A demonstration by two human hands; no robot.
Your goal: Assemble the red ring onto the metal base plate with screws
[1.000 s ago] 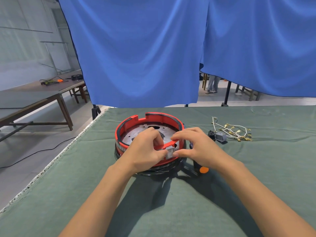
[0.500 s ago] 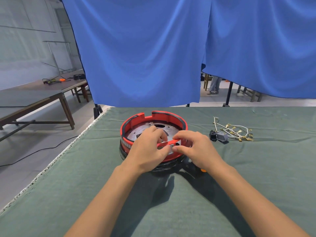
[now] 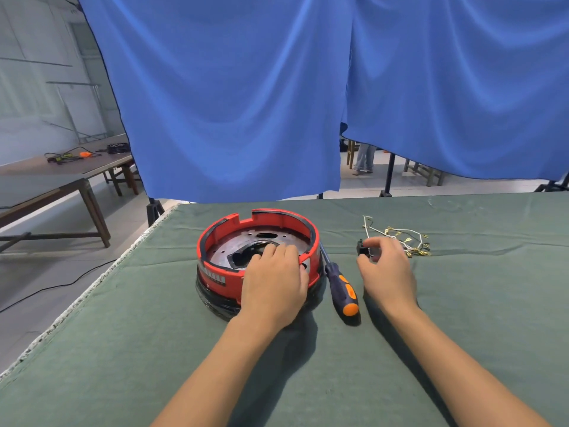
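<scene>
The round red plastic ring (image 3: 215, 238) sits at the centre of the frame on the green-clothed desk (image 3: 123, 349), around the perforated round metal base plate (image 3: 221, 252), the whole stack resting on a black base. The ring's far rim has a notch cut in it.

The left hand (image 3: 272, 280) lies over the ring's near right edge, fingers draped across the rim and reaching onto the plate; its grip is loose, the fingers bent over the rim rather than clamped on anything I can make out.

Just right of the ring, a dark-blue and orange-handled screwdriver (image 3: 340, 288) lies on the cloth, its shaft tip by the ring's wall.

Further right, the right hand (image 3: 386, 272) has its fingers curled near a small black part (image 3: 361, 248); whether the grip actually pinches it I cannot tell. A bundle of pale wires with brass terminals (image 3: 400, 238) lies just beyond.

The desk's left edge runs diagonally toward the lower left, with bare floor past it. Open cloth fills the foreground and the right. Blue curtains (image 3: 231, 103) hang behind the far edge.
</scene>
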